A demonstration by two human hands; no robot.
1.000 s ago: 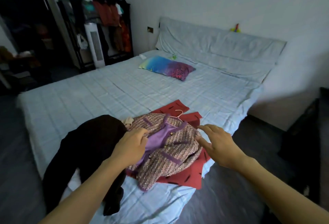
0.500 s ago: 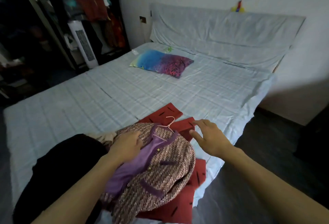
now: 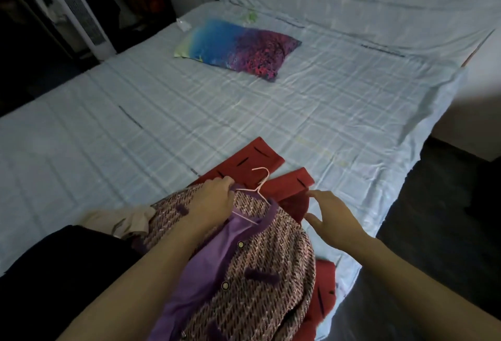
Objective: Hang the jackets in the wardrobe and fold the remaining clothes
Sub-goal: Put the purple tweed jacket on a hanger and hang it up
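Note:
A pink tweed jacket (image 3: 260,281) with purple lining lies on the near edge of the bed, on a thin pink hanger (image 3: 259,187) whose hook points up over a red garment (image 3: 271,175). My left hand (image 3: 214,199) grips the jacket's collar beside the hanger neck. Just right of the jacket's shoulder, my right hand (image 3: 332,217) hovers with fingers spread and holds nothing. The red garment lies flat under the jacket. A black garment (image 3: 62,273) sits heaped at the lower left, with a beige cloth (image 3: 127,218) between it and the jacket.
The bed (image 3: 189,113) has a pale blue checked sheet. A blue and purple pillow (image 3: 238,48) lies near the headboard. A white tower fan (image 3: 78,12) and a dark clothes rack stand at the top left. Dark floor runs along the bed's right side.
The camera has tilted down and come closer. My left hand slid up the jacket to its collar at the hanger. My right hand has stayed beside the jacket's shoulder, still holding nothing.

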